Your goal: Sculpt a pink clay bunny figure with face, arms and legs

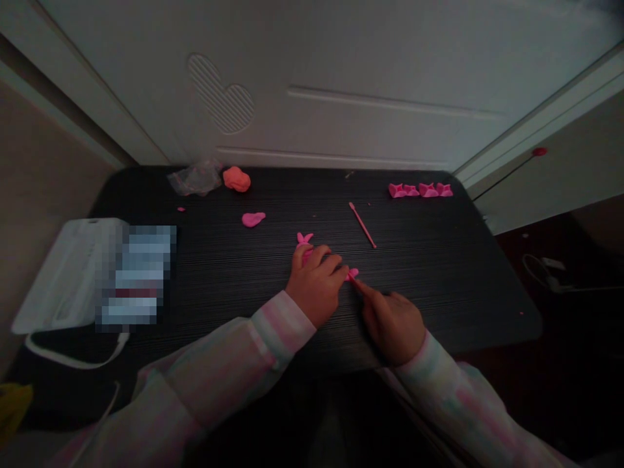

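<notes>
Pink clay (303, 241) partly hidden by left hand (316, 281), tool (355, 281) by right hand (396, 322).

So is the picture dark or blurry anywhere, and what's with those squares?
Head view: dim all over, nearly black below the table; head view: the screen shows only blocky squares; head view: pink clay by the left hand looks slightly soft.
</notes>
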`<state>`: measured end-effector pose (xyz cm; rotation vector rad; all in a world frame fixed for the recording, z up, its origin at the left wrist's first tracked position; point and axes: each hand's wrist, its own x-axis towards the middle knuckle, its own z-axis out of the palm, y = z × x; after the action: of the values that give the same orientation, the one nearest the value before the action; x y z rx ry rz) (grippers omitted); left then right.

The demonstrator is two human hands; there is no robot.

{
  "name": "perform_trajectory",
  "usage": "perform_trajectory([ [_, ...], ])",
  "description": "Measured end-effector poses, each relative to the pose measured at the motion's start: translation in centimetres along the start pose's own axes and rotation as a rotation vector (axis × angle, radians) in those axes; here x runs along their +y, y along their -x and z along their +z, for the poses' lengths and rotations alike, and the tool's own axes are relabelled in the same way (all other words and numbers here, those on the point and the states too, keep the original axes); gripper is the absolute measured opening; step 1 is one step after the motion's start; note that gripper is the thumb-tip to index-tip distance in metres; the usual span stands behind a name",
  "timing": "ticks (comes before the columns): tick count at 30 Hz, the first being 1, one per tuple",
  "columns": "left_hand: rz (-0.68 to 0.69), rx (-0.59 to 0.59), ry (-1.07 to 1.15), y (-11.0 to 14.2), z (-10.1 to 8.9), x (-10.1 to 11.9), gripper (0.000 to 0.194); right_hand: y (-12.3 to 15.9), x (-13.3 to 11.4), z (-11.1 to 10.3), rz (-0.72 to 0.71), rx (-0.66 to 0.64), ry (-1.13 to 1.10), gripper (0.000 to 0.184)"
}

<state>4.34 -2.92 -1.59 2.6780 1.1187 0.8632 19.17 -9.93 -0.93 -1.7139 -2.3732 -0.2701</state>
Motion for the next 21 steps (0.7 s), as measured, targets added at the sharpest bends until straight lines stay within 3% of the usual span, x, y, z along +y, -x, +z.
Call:
perform_trajectory([
  [10,-0.106,0.111,0.028,-0.1,-1.1,-0.6,0.027,0.7,-0.4,-0.3,0.007,0.0,-0.007,0.03],
  [17,-0.097,0.077,0.058,0.1,-1.1,-0.4,0.018,-0.8,-1.0,0.1,0.029,-0.007,0.047,0.03],
  [21,-0.117,0.058,0.055,0.2,-1.2,-0.2,0.013,-0.2,-1.2,-0.2,0.03,0.039,0.053,0.028],
])
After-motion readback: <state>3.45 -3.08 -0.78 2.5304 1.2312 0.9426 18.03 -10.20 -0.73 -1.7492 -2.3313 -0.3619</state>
